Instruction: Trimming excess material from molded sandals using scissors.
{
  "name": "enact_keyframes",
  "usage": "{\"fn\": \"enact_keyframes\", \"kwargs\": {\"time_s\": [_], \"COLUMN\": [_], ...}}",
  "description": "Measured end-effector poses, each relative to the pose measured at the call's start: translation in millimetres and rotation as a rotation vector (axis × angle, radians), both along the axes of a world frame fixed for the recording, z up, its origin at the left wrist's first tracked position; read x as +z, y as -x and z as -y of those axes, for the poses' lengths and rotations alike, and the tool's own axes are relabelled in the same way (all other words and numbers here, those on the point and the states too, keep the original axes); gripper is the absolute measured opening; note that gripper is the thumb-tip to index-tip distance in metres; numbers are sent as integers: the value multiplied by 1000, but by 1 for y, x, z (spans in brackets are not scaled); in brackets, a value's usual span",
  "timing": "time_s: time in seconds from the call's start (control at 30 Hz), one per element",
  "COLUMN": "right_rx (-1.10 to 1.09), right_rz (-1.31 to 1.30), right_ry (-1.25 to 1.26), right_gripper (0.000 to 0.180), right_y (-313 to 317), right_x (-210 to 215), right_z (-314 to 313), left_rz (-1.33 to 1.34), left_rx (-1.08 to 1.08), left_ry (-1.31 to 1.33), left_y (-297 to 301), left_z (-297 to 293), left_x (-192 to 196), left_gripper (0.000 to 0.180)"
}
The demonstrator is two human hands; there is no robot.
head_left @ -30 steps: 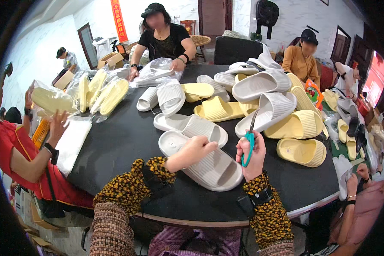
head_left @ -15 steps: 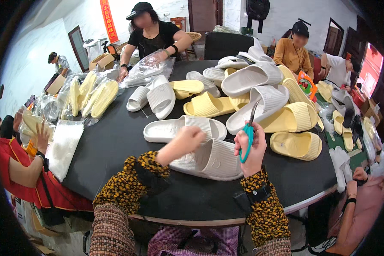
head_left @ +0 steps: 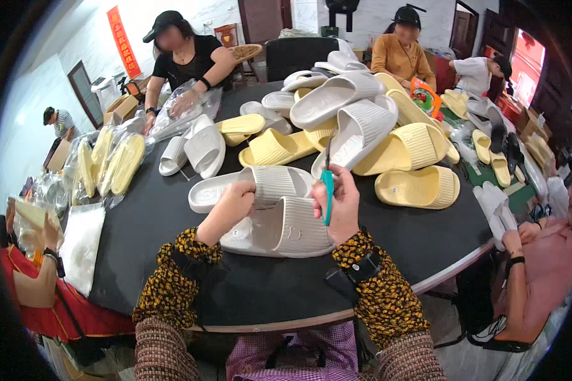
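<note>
I see the right hand gripping scissors and the left hand curled, contents unclear, beside grey slippers on the table, which a careless blade swing could nick.

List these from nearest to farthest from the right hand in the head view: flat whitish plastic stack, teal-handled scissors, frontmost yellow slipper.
From the right hand:
1. Teal-handled scissors: held in it.
2. Frontmost yellow slipper: to its right.
3. Flat whitish plastic stack: well to its left, past the left hand.
</note>
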State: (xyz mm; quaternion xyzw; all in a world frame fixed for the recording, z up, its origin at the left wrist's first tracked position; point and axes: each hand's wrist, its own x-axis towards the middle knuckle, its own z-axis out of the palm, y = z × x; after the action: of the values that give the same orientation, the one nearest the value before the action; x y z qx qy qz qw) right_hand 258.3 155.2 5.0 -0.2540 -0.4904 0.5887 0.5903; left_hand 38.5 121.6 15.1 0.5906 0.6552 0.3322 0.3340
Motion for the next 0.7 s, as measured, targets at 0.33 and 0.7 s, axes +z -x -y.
{"fn": "enact_keyframes", "kwargs": {"time_s": [0.33,0.7], "right_rx": [39,50], "right_rz": [18,104], "right_ry": [-37,-85], "right_gripper": [39,43], "right_y": [4,5], "right_x": [-6,-11], "right_z": [-3,-5], "left_rz": [13,-293], "left_rx": [-119,5], "left_ry": [-80,-248], "left_y": [-35,-54], "left_z": [2,9], "left_x": [-14,-19], "left_gripper": [32,31]}}
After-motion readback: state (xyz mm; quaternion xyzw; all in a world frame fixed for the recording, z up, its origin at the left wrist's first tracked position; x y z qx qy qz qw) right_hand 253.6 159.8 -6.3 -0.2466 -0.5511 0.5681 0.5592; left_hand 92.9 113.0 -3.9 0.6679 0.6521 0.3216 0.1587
